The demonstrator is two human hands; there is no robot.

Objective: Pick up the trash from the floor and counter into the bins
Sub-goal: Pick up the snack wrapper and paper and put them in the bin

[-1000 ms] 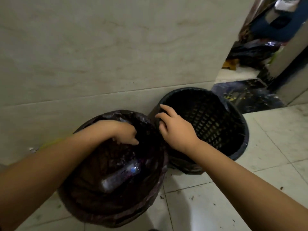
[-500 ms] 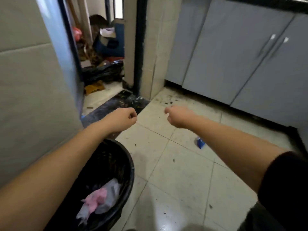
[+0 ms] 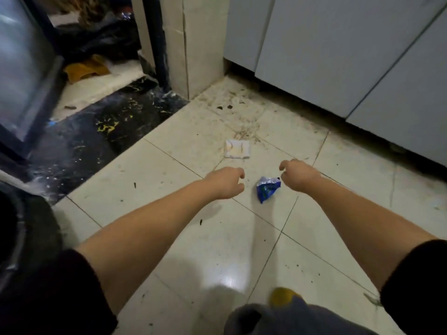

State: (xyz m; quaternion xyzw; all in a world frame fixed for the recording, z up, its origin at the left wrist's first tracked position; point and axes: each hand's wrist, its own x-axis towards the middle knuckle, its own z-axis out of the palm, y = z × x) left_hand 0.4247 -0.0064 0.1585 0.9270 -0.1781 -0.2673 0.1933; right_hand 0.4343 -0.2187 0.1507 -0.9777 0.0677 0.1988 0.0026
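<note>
A crumpled blue wrapper point(image 3: 267, 189) lies on the pale floor tiles between my two hands. My left hand point(image 3: 226, 182) hovers just left of it, fingers curled loosely, holding nothing. To the wrapper's right my right hand point(image 3: 298, 176) also holds nothing, its fingers bent and apart. A folded white paper point(image 3: 237, 148) lies flat on the floor a little beyond the wrapper. The rim of a black bin point(image 3: 14, 228) shows at the left edge.
Grey cabinet doors point(image 3: 338, 56) run along the right. A tiled pillar point(image 3: 198, 44) stands at the corner beside a doorway with a dark threshold strip point(image 3: 101, 131). Dark bags and a yellow cloth point(image 3: 84, 70) lie beyond it. Specks of dirt litter the tiles.
The view has swung from the two bins to the floor by the cabinets. Both hands left the bin rims and now reach down on either side of the blue wrapper.
</note>
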